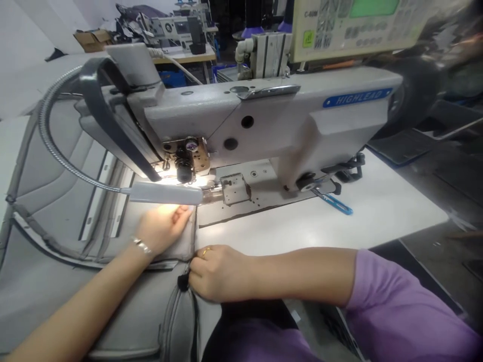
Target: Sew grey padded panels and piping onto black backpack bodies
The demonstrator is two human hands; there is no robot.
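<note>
A grey padded cover [128, 301] with sewn seams lies across the left of the table, partly beneath the sewing machine's head [234, 120]. On the cover, just below the lit needle area, my left hand [162, 226] has its fingers curled in and pressed on the fabric near its right edge. My right hand [222, 271] is closed on that edge lower down, beside a small black piece [183, 282]. The grip of my right hand is on the cover's edge; its fingertips are partly hidden. Above my left hand is a lamp [166, 193] on a bendable metal arm.
Blue-handled snips [337, 203] lie on the white table [392, 201] at the machine's right base. A control panel [350, 30] stands above the machine. Behind are another sewing machine [175, 30] and a cardboard box [92, 40].
</note>
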